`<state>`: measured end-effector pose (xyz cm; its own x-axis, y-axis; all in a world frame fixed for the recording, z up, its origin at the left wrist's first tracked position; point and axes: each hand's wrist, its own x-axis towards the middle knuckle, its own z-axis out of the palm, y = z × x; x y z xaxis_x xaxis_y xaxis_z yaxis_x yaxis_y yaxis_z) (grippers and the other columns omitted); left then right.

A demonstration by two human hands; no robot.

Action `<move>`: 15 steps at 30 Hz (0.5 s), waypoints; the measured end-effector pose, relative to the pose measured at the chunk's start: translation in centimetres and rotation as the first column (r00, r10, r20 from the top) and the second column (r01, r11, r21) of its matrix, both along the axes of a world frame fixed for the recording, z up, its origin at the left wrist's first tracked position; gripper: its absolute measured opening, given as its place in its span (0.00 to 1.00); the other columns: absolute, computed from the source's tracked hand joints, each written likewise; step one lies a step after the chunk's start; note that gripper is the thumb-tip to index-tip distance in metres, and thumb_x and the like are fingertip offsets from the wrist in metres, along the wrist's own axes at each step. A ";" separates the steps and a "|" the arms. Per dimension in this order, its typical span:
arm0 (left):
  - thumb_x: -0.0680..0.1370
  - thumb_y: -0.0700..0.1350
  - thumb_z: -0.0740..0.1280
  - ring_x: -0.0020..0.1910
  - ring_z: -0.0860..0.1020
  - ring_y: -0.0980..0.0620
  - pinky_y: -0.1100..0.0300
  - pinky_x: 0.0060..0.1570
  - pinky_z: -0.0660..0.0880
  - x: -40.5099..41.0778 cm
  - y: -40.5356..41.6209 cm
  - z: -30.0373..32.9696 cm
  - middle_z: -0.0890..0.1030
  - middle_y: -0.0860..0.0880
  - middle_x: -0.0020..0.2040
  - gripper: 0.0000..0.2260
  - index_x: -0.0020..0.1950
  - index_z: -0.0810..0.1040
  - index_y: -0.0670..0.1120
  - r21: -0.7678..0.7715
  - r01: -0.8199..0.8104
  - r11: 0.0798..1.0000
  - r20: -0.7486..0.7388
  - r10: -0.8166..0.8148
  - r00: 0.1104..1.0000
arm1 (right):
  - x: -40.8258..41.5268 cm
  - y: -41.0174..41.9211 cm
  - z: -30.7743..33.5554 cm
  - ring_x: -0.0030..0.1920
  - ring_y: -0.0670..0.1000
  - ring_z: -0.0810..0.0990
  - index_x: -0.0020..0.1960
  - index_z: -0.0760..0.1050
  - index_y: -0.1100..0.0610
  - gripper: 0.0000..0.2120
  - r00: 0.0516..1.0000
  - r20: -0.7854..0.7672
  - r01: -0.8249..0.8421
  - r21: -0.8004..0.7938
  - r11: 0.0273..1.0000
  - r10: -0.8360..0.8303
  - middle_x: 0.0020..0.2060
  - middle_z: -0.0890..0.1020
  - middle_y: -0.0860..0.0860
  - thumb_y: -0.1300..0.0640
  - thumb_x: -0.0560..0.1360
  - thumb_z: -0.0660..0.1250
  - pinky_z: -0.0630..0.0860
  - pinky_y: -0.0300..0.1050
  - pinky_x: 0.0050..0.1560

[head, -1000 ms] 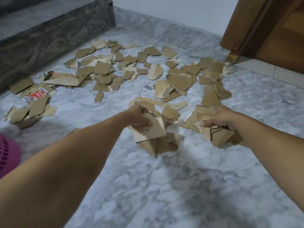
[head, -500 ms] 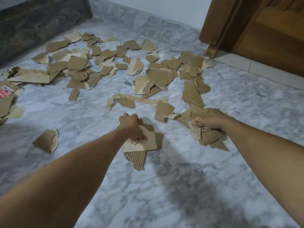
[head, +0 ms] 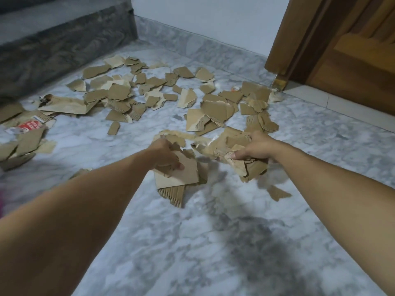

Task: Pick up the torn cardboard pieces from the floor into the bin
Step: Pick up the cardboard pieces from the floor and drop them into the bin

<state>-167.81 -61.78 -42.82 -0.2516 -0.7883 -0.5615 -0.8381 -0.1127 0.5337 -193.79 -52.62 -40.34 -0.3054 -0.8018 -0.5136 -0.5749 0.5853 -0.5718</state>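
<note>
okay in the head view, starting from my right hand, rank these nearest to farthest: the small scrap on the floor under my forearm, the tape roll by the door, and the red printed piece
1. Small scrap, just below the right hand.
2. Tape roll, beyond it near the door frame.
3. Red printed piece, far left.

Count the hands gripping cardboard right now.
2. The left hand grips a stack of cardboard pieces at centre; the right hand grips a crumpled bunch just right of it.
</note>
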 end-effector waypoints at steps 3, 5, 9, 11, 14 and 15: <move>0.63 0.42 0.82 0.51 0.79 0.44 0.50 0.52 0.81 2.6 -2.5 2.9 0.80 0.45 0.51 0.24 0.57 0.81 0.43 -0.062 -0.046 0.997 -0.003 0.046 0.999 | 2.5 -3.2 3.0 0.45 0.49 0.79 0.46 0.72 0.56 0.20 0.998 0.052 -0.034 -0.067 0.997 0.037 0.44 0.79 0.48 0.56 0.64 0.82 0.74 0.40 0.42; 0.64 0.43 0.81 0.49 0.79 0.45 0.52 0.49 0.80 4.6 -4.3 5.2 0.79 0.46 0.49 0.25 0.58 0.79 0.43 -0.097 -0.080 0.992 0.009 0.082 0.997 | 4.3 -6.0 4.9 0.41 0.46 0.75 0.51 0.69 0.54 0.24 0.995 0.029 -0.097 -0.093 0.991 0.100 0.44 0.76 0.48 0.55 0.65 0.81 0.72 0.39 0.41; 0.66 0.40 0.80 0.45 0.80 0.46 0.52 0.38 0.82 9.3 -7.5 10.1 0.79 0.46 0.51 0.26 0.62 0.78 0.45 -0.128 -0.183 0.975 -0.019 0.182 0.983 | 8.5 -11.5 8.7 0.44 0.50 0.79 0.59 0.72 0.59 0.33 0.978 0.001 -0.208 -0.077 0.975 0.209 0.52 0.79 0.52 0.52 0.61 0.83 0.78 0.42 0.43; 0.66 0.40 0.80 0.45 0.80 0.46 0.53 0.38 0.82 12.2 -8.5 12.8 0.79 0.45 0.52 0.26 0.62 0.78 0.45 -0.159 -0.233 0.959 -0.010 0.234 0.972 | 11.0 -13.6 11.1 0.46 0.51 0.78 0.59 0.73 0.59 0.32 0.966 -0.016 -0.259 -0.098 0.961 0.259 0.52 0.79 0.52 0.51 0.61 0.83 0.75 0.41 0.42; 0.64 0.43 0.81 0.51 0.80 0.44 0.49 0.50 0.81 16.2 -9.5 17.2 0.80 0.45 0.55 0.29 0.63 0.78 0.45 -0.234 -0.249 0.940 0.016 0.260 0.966 | 15.0 -15.8 14.8 0.45 0.50 0.76 0.53 0.71 0.56 0.28 0.953 -0.032 -0.303 -0.149 0.941 0.302 0.47 0.77 0.51 0.49 0.62 0.83 0.74 0.41 0.47; 0.64 0.44 0.81 0.52 0.80 0.44 0.49 0.51 0.81 17.3 -9.7 18.4 0.80 0.45 0.55 0.28 0.62 0.79 0.45 -0.254 -0.250 0.934 0.018 0.263 0.965 | 16.1 -16.4 15.7 0.46 0.50 0.78 0.52 0.73 0.58 0.29 0.949 -0.035 -0.314 -0.149 0.938 0.312 0.48 0.79 0.51 0.48 0.60 0.84 0.77 0.42 0.50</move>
<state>-150.54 -71.51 -24.44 0.0017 -0.9378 -0.3473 -0.8251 -0.1975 0.5293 -177.67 -69.04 -24.67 -0.0317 -0.9256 -0.3773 -0.7218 0.2823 -0.6319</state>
